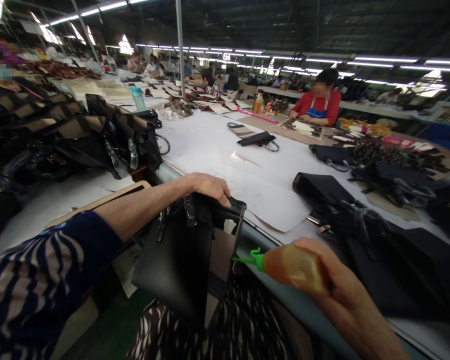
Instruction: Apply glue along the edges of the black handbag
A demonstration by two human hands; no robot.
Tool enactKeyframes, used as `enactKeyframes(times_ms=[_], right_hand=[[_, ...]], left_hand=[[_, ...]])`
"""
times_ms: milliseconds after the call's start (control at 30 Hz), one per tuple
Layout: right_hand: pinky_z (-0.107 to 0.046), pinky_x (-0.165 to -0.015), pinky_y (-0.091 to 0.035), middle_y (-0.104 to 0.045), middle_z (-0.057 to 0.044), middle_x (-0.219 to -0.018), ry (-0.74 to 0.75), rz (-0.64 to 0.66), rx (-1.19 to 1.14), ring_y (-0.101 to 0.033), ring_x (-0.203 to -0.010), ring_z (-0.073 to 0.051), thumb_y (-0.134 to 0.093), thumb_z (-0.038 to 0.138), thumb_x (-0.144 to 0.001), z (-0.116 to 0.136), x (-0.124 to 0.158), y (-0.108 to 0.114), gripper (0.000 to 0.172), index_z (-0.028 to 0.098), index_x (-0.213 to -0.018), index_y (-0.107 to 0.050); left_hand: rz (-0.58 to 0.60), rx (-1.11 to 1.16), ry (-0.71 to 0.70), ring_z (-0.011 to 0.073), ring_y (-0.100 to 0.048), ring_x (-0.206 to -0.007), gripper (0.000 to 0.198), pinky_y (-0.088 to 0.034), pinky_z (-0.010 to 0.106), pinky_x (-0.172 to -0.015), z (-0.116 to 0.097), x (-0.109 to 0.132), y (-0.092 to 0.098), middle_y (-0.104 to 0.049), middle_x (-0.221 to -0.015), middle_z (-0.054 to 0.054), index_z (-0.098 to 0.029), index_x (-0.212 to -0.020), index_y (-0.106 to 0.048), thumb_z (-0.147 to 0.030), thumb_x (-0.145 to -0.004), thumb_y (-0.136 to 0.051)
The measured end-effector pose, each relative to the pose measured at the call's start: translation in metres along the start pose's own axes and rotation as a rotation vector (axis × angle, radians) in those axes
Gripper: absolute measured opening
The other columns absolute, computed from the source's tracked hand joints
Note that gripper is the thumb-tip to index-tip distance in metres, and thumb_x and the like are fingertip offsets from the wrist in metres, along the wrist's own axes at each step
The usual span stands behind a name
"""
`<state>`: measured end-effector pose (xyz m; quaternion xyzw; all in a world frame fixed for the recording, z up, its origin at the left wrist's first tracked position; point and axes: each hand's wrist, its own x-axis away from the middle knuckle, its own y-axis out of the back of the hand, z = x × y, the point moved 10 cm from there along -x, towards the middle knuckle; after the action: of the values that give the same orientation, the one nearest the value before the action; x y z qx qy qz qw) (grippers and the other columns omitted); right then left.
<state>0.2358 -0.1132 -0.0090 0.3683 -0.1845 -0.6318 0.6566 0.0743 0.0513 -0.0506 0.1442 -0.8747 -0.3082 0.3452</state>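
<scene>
Left hand [210, 187] curled over top rim of bag [180, 265], fingers clamped on edge. Bag stands upright over my lap, just off table [217, 145] edge. Right hand [333, 285] wrapped round bottle [288, 265]; green nozzle [247, 259] aimed at bag's side edge, tip close, contact unclear. Best, I judge: hold rim firm so panel keeps flat, squeeze lightly, lead nozzle slowly along edge. Other bags [322, 192] lie on table at right; person in red [320, 107] works at far side.

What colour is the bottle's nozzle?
Green: the nozzle of the bottle, in the head view.
</scene>
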Motion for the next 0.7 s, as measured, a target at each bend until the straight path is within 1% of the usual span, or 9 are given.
enactKeyframes(times_ms=[167,267,367,467,600,700], right_hand=[[-0.022,-0.075,-0.049,-0.06,-0.002,-0.104,0.041,0.04,-0.008,-0.06,-0.088,-0.019,-0.051,0.028,-0.086,0.007,0.002,-0.007,0.03,0.028,-0.115,-0.045],[-0.021,-0.076,-0.048,-0.058,-0.001,-0.106,0.076,0.046,-0.014,-0.058,-0.093,-0.018,-0.048,0.028,-0.088,0.01,0.004,-0.01,0.029,0.029,-0.116,-0.043],[-0.023,-0.084,-0.045,-0.055,-0.001,-0.113,0.066,0.046,-0.013,-0.056,-0.1,-0.019,-0.049,0.029,-0.088,0.004,0.008,-0.014,0.031,0.03,-0.119,-0.042],[-0.027,-0.092,-0.041,-0.052,-0.002,-0.121,0.055,0.073,0.009,-0.053,-0.106,-0.021,-0.051,0.031,-0.088,-0.005,0.014,-0.019,0.036,0.031,-0.122,-0.04],[-0.029,-0.095,-0.04,-0.05,-0.002,-0.125,0.008,0.123,0.046,-0.05,-0.111,-0.022,-0.051,0.032,-0.087,-0.015,0.021,-0.025,0.038,0.032,-0.123,-0.04],[-0.029,-0.093,-0.041,-0.05,-0.002,-0.125,-0.015,0.134,0.032,-0.05,-0.11,-0.022,-0.05,0.032,-0.087,-0.018,0.023,-0.026,0.038,0.032,-0.124,-0.04]], left_hand=[[-0.01,-0.002,0.004,0.0153,-0.056,-0.066,0.029,-0.044,0.027,-0.064,0.0,0.0,0.002,-0.067,-0.074,0.003,-0.015,-0.081,-0.069,-0.038,-0.068,-0.057],[-0.013,-0.006,-0.002,0.0146,-0.054,-0.064,0.028,-0.042,0.025,-0.061,0.0,-0.002,0.004,-0.066,-0.071,0.002,-0.015,-0.079,-0.068,-0.038,-0.068,-0.056],[-0.015,-0.005,-0.031,0.0137,-0.053,-0.062,0.026,-0.04,0.024,-0.056,0.0,-0.003,0.005,-0.064,-0.068,0.001,-0.014,-0.076,-0.067,-0.037,-0.07,-0.055],[-0.019,-0.022,-0.041,0.0127,-0.05,-0.06,0.026,-0.038,0.023,-0.055,-0.001,-0.003,0.005,-0.062,-0.065,0.0,-0.015,-0.074,-0.067,-0.037,-0.07,-0.055],[-0.043,-0.048,-0.019,0.0125,-0.049,-0.06,0.027,-0.038,0.024,-0.058,-0.001,0.0,0.008,-0.062,-0.065,0.0,-0.015,-0.074,-0.067,-0.038,-0.07,-0.054],[-0.049,-0.061,-0.019,0.0122,-0.048,-0.059,0.028,-0.036,0.023,-0.057,-0.002,0.002,0.011,-0.062,-0.064,0.0,-0.014,-0.075,-0.067,-0.038,-0.071,-0.053]])
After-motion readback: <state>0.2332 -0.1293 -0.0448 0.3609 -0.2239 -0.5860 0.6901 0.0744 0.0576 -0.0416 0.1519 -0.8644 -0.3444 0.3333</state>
